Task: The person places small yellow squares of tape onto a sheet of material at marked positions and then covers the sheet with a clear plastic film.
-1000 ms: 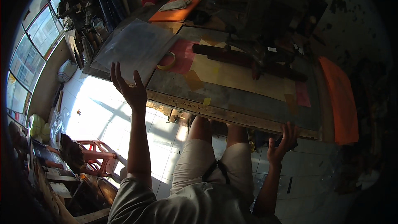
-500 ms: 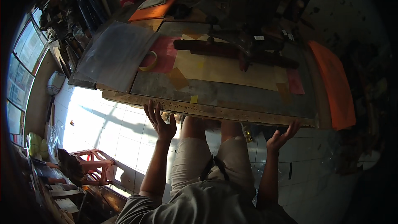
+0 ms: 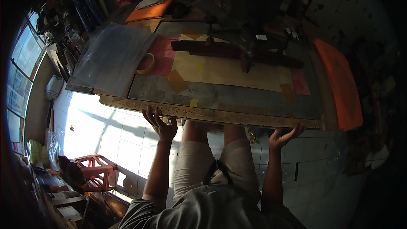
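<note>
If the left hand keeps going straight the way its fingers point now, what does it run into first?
Most likely the rough front edge of the table. The left hand is open, fingers spread and pointing up at that edge, fingertips right by it. Depth is unclear, so it might instead slip just under the tabletop.

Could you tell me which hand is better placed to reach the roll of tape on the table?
Probably the left hand: it is at the table edge on the same side as the tape roll. The right hand is farther off.
</note>
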Demonstrator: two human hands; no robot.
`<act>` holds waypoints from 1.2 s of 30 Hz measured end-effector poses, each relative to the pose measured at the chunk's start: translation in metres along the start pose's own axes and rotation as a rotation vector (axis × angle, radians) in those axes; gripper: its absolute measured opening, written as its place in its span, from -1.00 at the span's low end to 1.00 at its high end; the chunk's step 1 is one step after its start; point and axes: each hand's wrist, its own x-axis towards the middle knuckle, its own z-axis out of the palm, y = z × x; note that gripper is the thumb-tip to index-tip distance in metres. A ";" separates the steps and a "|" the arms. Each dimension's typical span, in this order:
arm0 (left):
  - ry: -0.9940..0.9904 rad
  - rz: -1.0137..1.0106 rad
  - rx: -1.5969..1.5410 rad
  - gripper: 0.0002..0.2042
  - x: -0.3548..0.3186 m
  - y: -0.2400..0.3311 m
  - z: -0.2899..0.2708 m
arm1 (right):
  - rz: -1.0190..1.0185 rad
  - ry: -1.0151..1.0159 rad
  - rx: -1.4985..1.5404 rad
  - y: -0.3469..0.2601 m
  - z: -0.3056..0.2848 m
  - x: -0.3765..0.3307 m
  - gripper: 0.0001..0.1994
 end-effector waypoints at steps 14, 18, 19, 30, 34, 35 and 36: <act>0.025 -0.020 0.011 -0.21 0.004 0.006 0.000 | 0.030 -0.001 0.035 -0.007 0.000 0.004 -0.14; 0.021 -0.032 0.002 -0.22 0.004 0.009 0.000 | 0.051 -0.011 0.023 -0.007 -0.001 0.002 -0.13; 0.020 -0.032 0.001 -0.22 0.004 0.009 0.000 | 0.051 -0.011 0.021 -0.007 -0.001 0.002 -0.13; 0.042 -0.042 0.015 -0.21 0.001 0.002 0.003 | 0.053 0.033 0.009 -0.009 0.002 0.003 -0.20; 0.041 -0.037 0.021 -0.21 0.000 0.002 0.003 | 0.045 0.030 -0.019 -0.007 0.002 0.001 -0.20; 0.041 -0.036 0.019 -0.21 0.001 0.001 0.003 | 0.043 0.031 -0.017 -0.007 0.002 0.000 -0.21; 0.049 -0.025 0.022 -0.21 0.002 0.001 0.004 | 0.044 0.031 -0.019 -0.007 0.002 0.000 -0.21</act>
